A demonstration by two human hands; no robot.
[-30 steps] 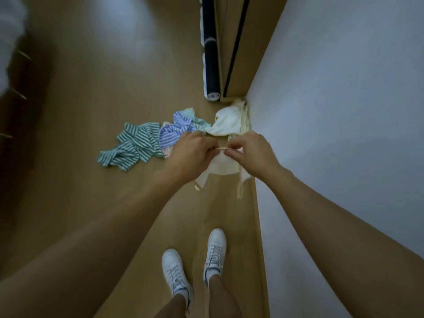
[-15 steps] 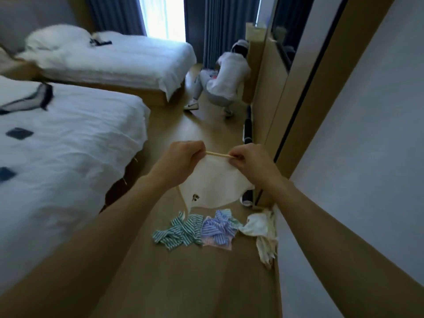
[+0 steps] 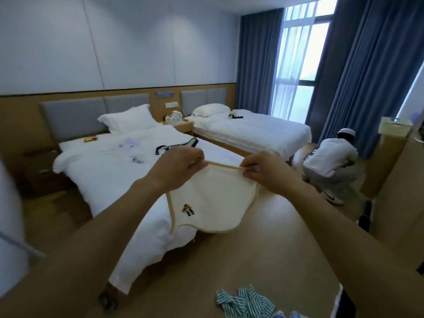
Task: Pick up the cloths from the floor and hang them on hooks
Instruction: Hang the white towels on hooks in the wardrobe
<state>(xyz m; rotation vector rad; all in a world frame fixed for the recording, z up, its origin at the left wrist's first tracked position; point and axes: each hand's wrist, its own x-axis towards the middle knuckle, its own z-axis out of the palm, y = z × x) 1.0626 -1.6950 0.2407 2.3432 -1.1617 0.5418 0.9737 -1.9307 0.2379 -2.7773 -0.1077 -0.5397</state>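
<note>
- The left hand (image 3: 181, 167) pinches one end of a thin tan loop on top of a cream cloth (image 3: 211, 203).
- The right hand (image 3: 267, 172) pinches the other end of the same loop, so the loop is pulled straight between the two hands.
- The cream cloth hangs down from the loop in the air, in front of the near bed (image 3: 110, 180). It has a tan edge and a small picture sewn near its lower left.
- A green striped cloth (image 3: 243, 301) lies crumpled on the wooden floor (image 3: 252, 260), low in the view. A bit of blue cloth (image 3: 296, 315) shows just beside it at the bottom edge.
- A second bed (image 3: 252, 131) stands farther back, near the blue curtains (image 3: 259, 60).
- Another person (image 3: 328, 161) in a white top squats on the floor by the window side.
</note>
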